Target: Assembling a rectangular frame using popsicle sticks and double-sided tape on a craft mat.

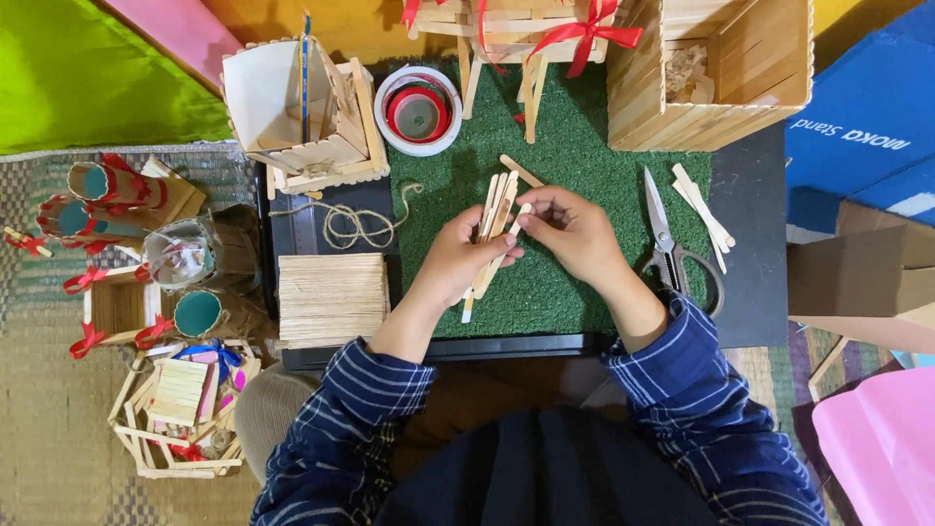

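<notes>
While both hands (pixel 516 244) grip several sticks (pixel 494 229), one scissors (pixel 670 244) beside.

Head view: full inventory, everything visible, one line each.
craft sticks: small bundle, pale wood, held over the green mat
loose stick: one, pale wood, on the mat just above the hands
green mat: one, grass-like, on the black tray
black tray: one, under the mat
scissors: one pair, steel with dark handles, right of the mat
spare sticks: a few, pale, right of the scissors
twine: one loose coil, tan, left of the mat
stick stack: one flat pile, pale, lower left of the tray
ribbon roll: one, red in a white ring, top of the mat
stick boxes: several, pale wood, along the top
left hand: holding the bundle
right hand: pinching the bundle's upper end
</notes>
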